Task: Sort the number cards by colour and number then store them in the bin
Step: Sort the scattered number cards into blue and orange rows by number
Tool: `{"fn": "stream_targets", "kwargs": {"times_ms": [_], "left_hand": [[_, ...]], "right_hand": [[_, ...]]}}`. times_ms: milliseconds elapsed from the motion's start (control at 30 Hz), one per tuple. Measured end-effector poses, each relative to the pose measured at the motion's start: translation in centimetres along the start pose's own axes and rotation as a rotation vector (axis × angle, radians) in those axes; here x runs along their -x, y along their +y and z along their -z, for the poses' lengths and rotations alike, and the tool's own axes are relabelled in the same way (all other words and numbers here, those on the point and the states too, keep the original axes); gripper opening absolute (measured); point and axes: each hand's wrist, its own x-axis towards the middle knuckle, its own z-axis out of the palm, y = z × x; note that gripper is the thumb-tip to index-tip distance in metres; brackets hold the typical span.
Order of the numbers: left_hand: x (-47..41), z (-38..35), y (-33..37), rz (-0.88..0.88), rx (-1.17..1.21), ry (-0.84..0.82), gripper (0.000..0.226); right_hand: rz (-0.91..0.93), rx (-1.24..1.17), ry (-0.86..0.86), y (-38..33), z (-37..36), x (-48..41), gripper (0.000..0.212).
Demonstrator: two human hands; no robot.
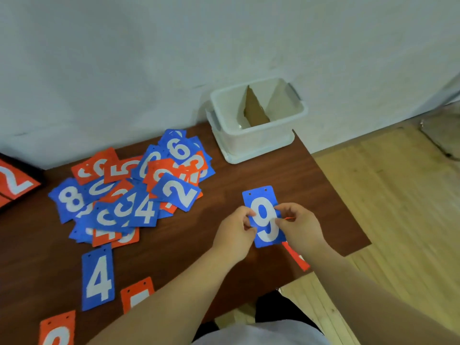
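Number cards point(129, 192), blue and orange-red rectangles with white digits, lie in a loose overlapping heap on the far left of our dark brown wooden bench point(224, 180). At the bench's far right corner, against the wall, stands a white plastic bin point(251, 143) with brown cardboard dividers point(254, 108) upright inside it. Nearer us on the left, a blue card marked 4 point(98, 278) lies flat by itself. Over the bench's right side we hold a blue card marked 9 point(263, 220) between both hands. Our left hand point(234, 235) pinches its left edge and our right hand point(301, 225) pinches its right edge. We cannot tell whether it is lifted. An orange-red card point(297, 257) pokes out beneath our right wrist.
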Motion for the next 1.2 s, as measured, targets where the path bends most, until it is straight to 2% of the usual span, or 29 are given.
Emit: {"fn": "stream_targets", "kwargs": {"times_ms": [267,367,467,600,833,1033,1200], "left_hand": [[-8.7,-5.9,1.3,0.128,-0.069,0.094,0.039],[-10.0,-7.3,1.0,0.115,-0.19,0.11,0.042],[-10.4,-8.0,1.0,0.112,-0.296,0.128,0.04],[-10.0,-7.6,1.1,0.141,-0.287,0.084,0.044],[-7.2,-0.5,-1.3,0.256,-0.233,0.15,0.048],[-3.4,8.8,-7.5,0.322,-0.231,0.327,0.052],[-0.5,15.7,-13.8,0.386,-0.19,0.456,0.055]], "right_hand": [[0.117,0.245,-0.16,3.4,1.6,-11.4,0.03],[0.177,0.406,-0.211,4.7,1.1,-13.4,0.033],[0.256,0.584,-0.164,5.7,1.2,-13.8,0.036],[0.224,0.63,-0.17,5.5,1.7,-13.6,0.04],[0.225,0.531,-0.181,0.5,-0.6,-12.0,0.044],[0.335,0.389,-0.226,-5.4,-7.5,-9.5,0.037],[0.327,0.418,-0.288,-8.6,-13.0,-8.3,0.039]]}}
